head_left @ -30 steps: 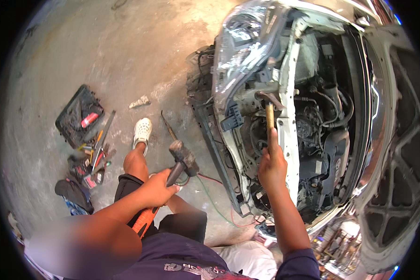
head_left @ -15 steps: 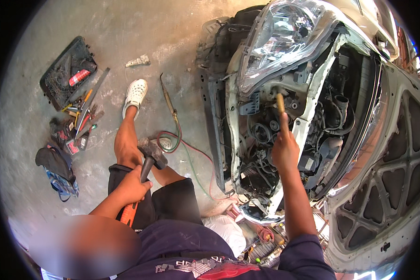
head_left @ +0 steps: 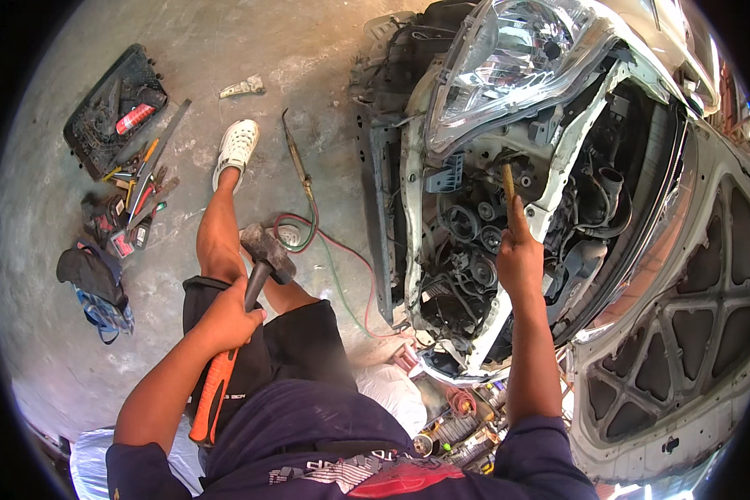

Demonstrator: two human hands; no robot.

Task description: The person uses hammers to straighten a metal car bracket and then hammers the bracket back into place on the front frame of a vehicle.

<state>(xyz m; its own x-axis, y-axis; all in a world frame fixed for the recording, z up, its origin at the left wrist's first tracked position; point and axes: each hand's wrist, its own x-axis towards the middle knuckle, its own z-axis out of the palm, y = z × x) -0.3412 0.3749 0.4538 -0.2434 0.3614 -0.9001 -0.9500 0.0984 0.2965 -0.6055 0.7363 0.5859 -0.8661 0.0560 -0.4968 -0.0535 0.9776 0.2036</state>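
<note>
My left hand is closed round the handle of a club hammer with a dark block-shaped head and an orange-and-black grip, held over my thigh. My right hand grips a yellowish wooden handle, seemingly of a hammer, and reaches over the car's open front. Its dark far end lies against the metal panel below the headlight and is hard to make out. Beneath my right forearm runs the pale front crossmember. Pulleys and belts of the engine show to the left of that hand.
A torch with red and green hoses lies on the concrete beside my feet. Farther left are a black tray, several hand tools and a dark bag. The raised hood stands at right; clutter fills the lower middle.
My view has shifted slightly, and more of my left arm shows. Relative to the engine bay, my right hand and the wooden handle have moved a little to the right. Both hands keep their grips.
</note>
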